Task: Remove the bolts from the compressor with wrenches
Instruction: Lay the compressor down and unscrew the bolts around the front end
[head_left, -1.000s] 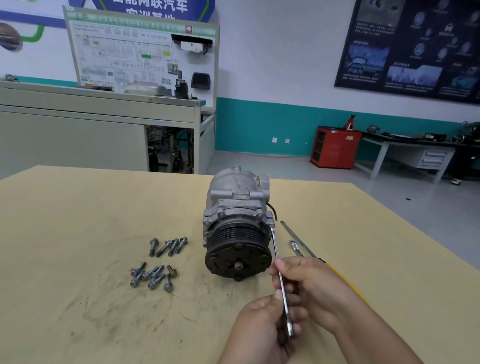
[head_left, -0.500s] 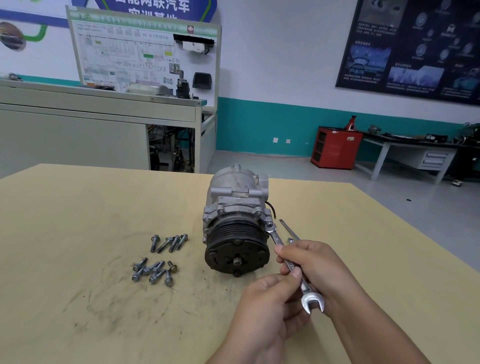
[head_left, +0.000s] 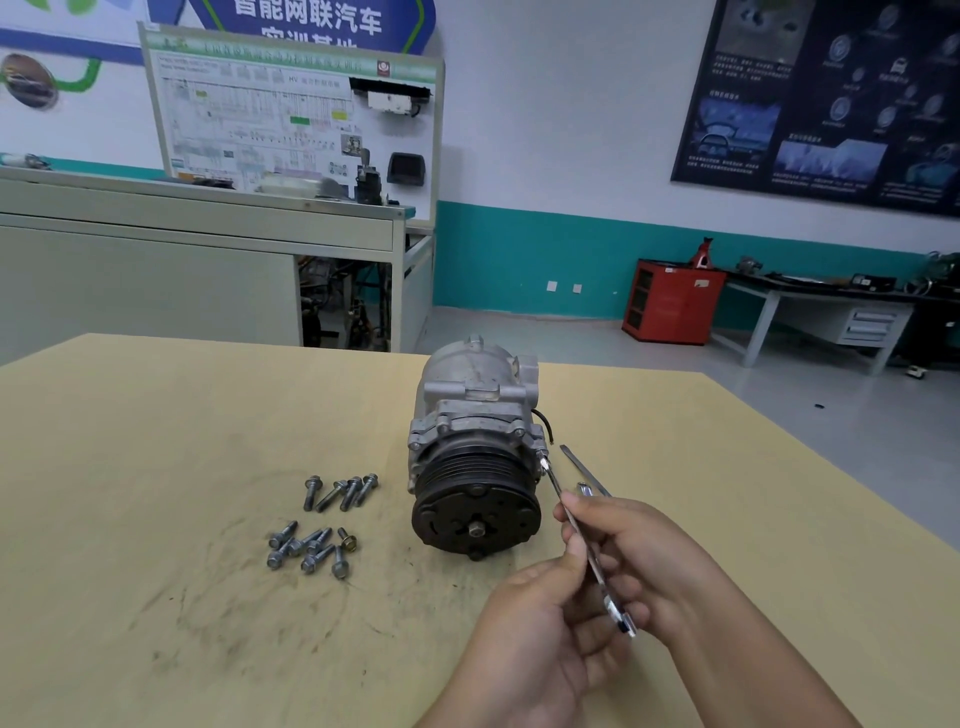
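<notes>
Right hand (head_left: 644, 561) and left hand (head_left: 540, 639) both pinch the wrench (head_left: 555, 483). Its far head seems seated on a compressor (head_left: 472, 410) flange bolt (head_left: 541, 451) ahead, probably for leverage. Loose bolts (head_left: 311, 545) lie left.

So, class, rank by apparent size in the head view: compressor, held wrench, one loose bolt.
1. compressor
2. wrench, long but thin, and nearer the camera
3. bolt, clearly smallest
</notes>
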